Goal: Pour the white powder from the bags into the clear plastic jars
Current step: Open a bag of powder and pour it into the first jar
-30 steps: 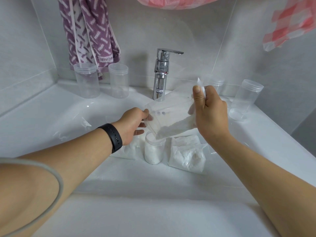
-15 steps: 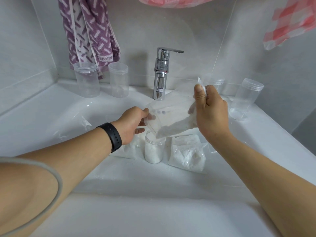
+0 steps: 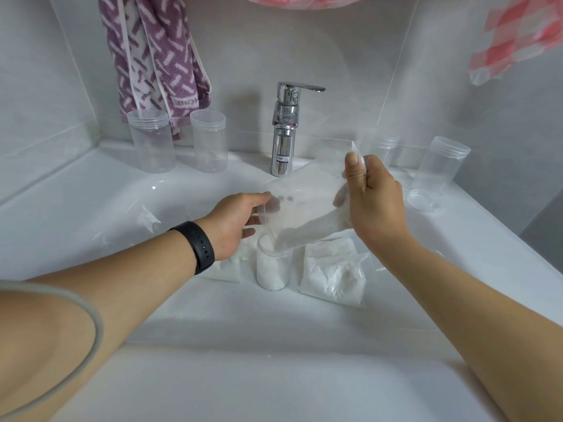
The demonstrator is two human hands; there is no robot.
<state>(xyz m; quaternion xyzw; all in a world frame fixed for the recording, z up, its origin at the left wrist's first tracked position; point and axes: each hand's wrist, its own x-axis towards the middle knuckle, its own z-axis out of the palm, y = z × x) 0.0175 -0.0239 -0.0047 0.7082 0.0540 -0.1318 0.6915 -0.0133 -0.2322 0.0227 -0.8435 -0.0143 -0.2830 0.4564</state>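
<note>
Bag (image 3: 307, 208) slants from two o'clock down to eight, mouth in the jar (image 3: 272, 266); right hand (image 3: 373, 202) pinches its upper corner, left hand (image 3: 236, 222) grips its lower edge.

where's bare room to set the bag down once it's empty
Bare patches: the white counter in front of the jar of powder, and the left stretch between the two empty jars and the left hand. Crowded: full powder bags flank the jar, and the right corner holds a lid and an upturned jar.
</note>
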